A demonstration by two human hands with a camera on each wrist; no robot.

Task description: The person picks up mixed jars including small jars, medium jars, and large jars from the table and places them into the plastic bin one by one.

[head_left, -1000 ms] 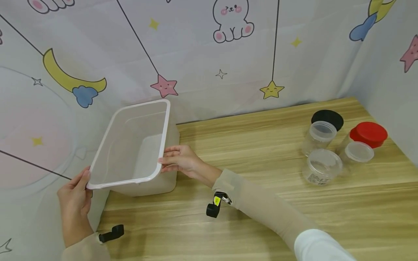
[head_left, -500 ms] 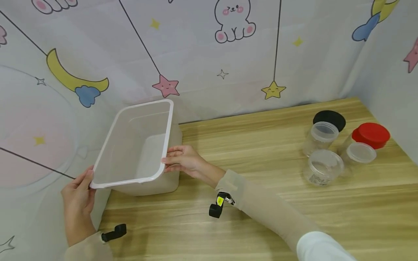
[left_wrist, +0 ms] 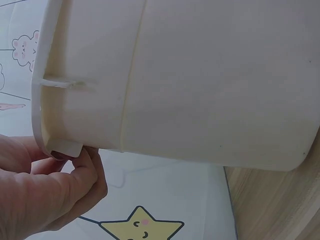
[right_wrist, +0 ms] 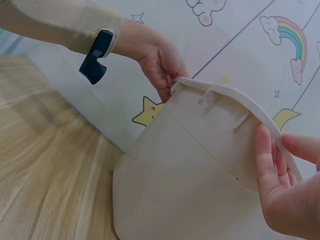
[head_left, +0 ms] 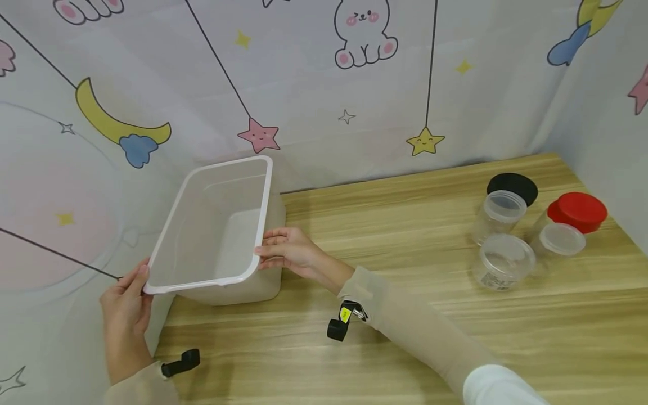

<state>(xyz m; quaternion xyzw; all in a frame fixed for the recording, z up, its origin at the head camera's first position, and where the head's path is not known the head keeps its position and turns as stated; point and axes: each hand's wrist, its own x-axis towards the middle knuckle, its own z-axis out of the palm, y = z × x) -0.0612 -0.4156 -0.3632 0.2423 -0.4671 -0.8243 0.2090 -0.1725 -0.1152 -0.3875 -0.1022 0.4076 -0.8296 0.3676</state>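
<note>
With fingers (right_wrist: 265,155) curling under its rim (head_left: 217,281), the left hand (head_left: 126,306) and right hand (head_left: 293,253) are gripping the white bin (head_left: 207,236) at the counter's (head_left: 374,225) left end, apparently steadying or positioning it, any next move seemingly calling for even support from both sides.

plain white plastic bin (head_left: 215,281), yellowish-brown wood-grain tabletop (head_left: 385,219), kinda cute white curtain (head_left: 304,84) with pink and yellow stars, bright red lid (head_left: 582,209), black lid (head_left: 513,187)

Two hands (head_left: 125,306) (head_left: 291,252) grip one bin (head_left: 243,292). Right of that grip stand three clear containers (head_left: 501,216) (head_left: 503,263) (head_left: 561,241), one black lid (head_left: 516,187), one red lid (head_left: 579,212).
</note>
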